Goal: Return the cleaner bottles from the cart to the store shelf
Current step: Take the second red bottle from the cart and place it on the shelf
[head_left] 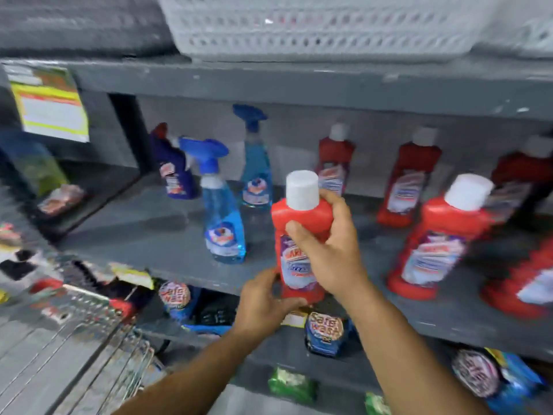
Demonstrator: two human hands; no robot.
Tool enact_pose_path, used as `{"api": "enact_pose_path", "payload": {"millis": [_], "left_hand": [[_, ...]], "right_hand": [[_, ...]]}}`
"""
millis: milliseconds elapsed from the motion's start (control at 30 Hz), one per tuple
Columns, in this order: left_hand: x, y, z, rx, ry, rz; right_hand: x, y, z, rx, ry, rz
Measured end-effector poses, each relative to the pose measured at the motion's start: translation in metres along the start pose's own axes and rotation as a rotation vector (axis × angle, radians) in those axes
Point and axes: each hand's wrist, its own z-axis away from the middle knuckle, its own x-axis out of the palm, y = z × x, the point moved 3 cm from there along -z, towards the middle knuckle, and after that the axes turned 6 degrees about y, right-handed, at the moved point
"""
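I hold a red cleaner bottle (294,232) with a white cap upright in front of the grey store shelf (167,235). My right hand (326,244) grips its upper body and shoulder. My left hand (263,301) supports its base from below. On the shelf stand more red bottles (434,244), two blue spray bottles (221,217) and a dark blue bottle (175,172). The wire cart (89,339) is at the lower left, its contents blurred.
A white perforated basket (314,28) sits on the shelf above. A price tag (51,103) hangs at the upper left. The lower shelf holds detergent packets (324,333) and green packs (291,384). Bare shelf surface lies left of the spray bottles.
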Motion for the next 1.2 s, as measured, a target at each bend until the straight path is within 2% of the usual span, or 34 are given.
{"api": "enact_pose_path", "payload": {"millis": [100,200,433,467,533,600,633,667,733,833,967,1067,1167,1200], "left_hand": [[0.044,0.022,-0.017,0.035,-0.109,-0.015],[0.072,0.036,-0.031,0.083,-0.162,-0.069],[0.093,0.049,-0.037,0.09,-0.21,-0.043],[0.086,0.046,-0.033,0.087,-0.215,-0.045],[0.064,0.042,-0.02,0.108,-0.193,-0.065],[0.015,0.022,-0.003,0.134,-0.058,-0.052],[-0.012,0.01,0.007,0.149,0.032,-0.045],[-0.042,-0.007,0.017,0.154,0.118,-0.059],[-0.105,-0.052,0.041,0.08,0.265,-0.111],[-0.216,-0.134,0.098,-0.287,0.514,-0.248],[-0.32,-0.247,0.191,-0.888,0.676,-0.318],[-0.358,-0.314,0.245,-1.156,0.649,-0.211],[-0.366,-0.378,0.283,-1.358,0.541,-0.078],[-0.362,-0.397,0.294,-1.434,0.466,-0.066]], "right_hand": [[-0.048,0.018,-0.014,0.018,0.107,0.08],[-0.081,0.029,-0.023,0.016,0.144,0.116],[-0.103,0.035,-0.026,-0.04,0.225,0.227],[-0.1,0.031,-0.02,-0.109,0.301,0.277],[-0.096,0.018,-0.002,-0.37,0.438,0.401],[-0.074,0.009,0.011,-0.636,0.415,0.467],[-0.063,0.006,0.016,-0.684,0.366,0.47],[-0.048,0.005,0.019,-0.658,0.283,0.454],[0.001,0.005,0.021,-0.535,-0.02,0.376],[0.11,0.006,0.037,-0.578,-0.314,0.302],[0.253,0.01,0.073,-0.553,-0.75,0.171],[0.364,0.035,0.112,-0.45,-1.078,0.171],[0.473,0.091,0.168,-0.237,-1.517,0.431],[0.502,0.113,0.188,-0.225,-1.634,0.53]]}}
